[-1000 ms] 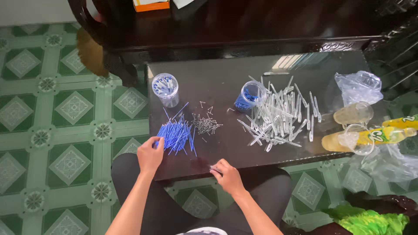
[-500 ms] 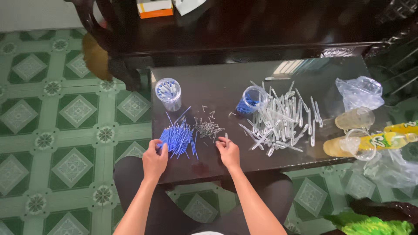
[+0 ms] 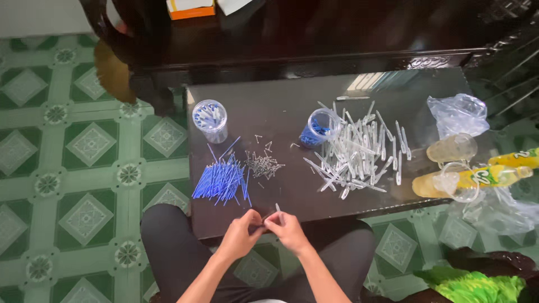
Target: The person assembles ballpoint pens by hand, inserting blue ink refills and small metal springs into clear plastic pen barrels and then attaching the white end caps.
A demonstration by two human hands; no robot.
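My left hand (image 3: 242,231) and my right hand (image 3: 286,229) meet at the near edge of the dark table (image 3: 281,101), fingertips pinched together on a small thin clear tube (image 3: 277,209) that sticks up between them. Just beyond my left hand lies a pile of blue sticks (image 3: 222,180). Next to it sits a small heap of tiny metal springs (image 3: 264,165). Further right spreads a pile of clear plastic tubes (image 3: 359,152).
A clear cup with finished pieces (image 3: 210,119) stands at the table's far left, and a tipped cup of blue caps (image 3: 318,129) is mid-table. Plastic bags (image 3: 457,114), a jar and yellow bottles (image 3: 477,178) lie at the right. Green patterned tiles (image 3: 84,157) cover the floor.
Both hands have drawn back from the blue sticks and the springs and come together at the table's near edge, now pinching a small clear tube between them.
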